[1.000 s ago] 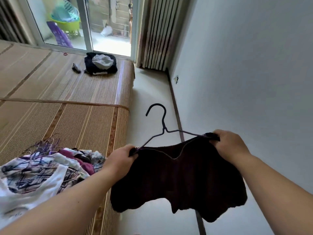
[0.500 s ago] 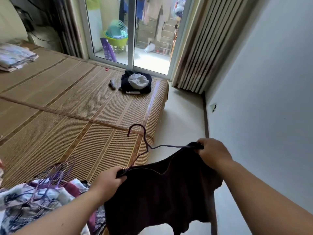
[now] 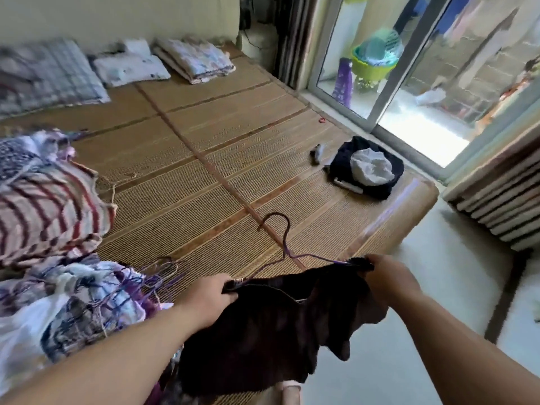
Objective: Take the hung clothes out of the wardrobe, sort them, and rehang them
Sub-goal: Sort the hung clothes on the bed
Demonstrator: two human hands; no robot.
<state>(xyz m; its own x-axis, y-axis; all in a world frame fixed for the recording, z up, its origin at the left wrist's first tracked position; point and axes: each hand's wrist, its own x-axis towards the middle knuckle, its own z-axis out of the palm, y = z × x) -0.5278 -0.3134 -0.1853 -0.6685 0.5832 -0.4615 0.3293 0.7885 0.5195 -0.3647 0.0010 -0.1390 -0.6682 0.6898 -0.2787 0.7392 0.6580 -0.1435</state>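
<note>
In the head view, a dark top (image 3: 271, 346) on its wire hanger (image 3: 285, 238) is gripped at both shoulders, fingers curled, by the left hand (image 3: 207, 299) and right hand (image 3: 385, 280) at 6 o'clock, while a heap of clothes (image 3: 73, 302) is left unsorted at 9 o'clock on the bed (image 3: 233, 159), toward which the top has been swung from the wall side.

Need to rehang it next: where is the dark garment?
Head view, low centre: the dark garment hangs on a hanger gripped by the left hand and right hand, over the mat edge.
</note>
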